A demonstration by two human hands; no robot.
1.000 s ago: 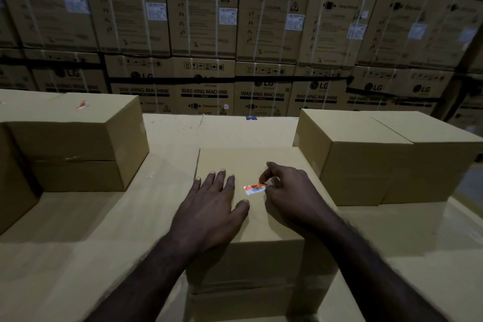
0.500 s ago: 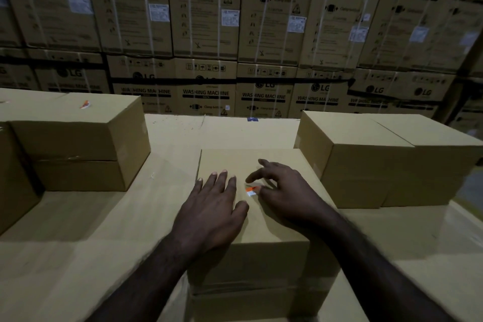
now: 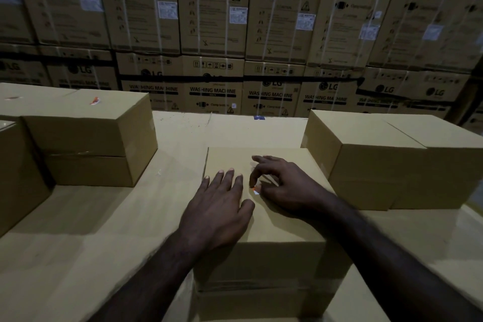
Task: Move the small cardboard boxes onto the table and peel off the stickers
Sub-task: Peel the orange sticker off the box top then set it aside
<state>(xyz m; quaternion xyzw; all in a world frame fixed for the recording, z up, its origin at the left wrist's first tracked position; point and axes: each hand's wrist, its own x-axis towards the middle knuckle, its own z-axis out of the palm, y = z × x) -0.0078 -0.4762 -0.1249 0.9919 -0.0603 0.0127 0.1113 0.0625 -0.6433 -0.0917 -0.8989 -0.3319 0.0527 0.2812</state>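
- A small plain brown cardboard box (image 3: 266,219) stands on the pale cardboard-covered bench (image 3: 86,243), right in front of the person.
- The left hand (image 3: 217,206) lies flat on the lid of this box, fingers straight and together, holding nothing, just pressing down.
- The right hand (image 3: 285,185) sits beside it on the same lid, its thumb and forefinger curled and pinching a small orange-and-white sticker (image 3: 255,189); the other fingers spread loosely above the lid.
- The sticker shows only as a small bit between the fingertips, close to the left hand's forefinger; whether it has come off the lid, I cannot tell.
- To the left stands a stack of brown cardboard boxes (image 3: 88,138), with an orange sticker scrap (image 3: 94,100) on top.
- To the right stand two more brown boxes (image 3: 392,162), side by side and touching.
- Behind the bench rises a wall of big strapped washing machine cartons (image 3: 214,13).
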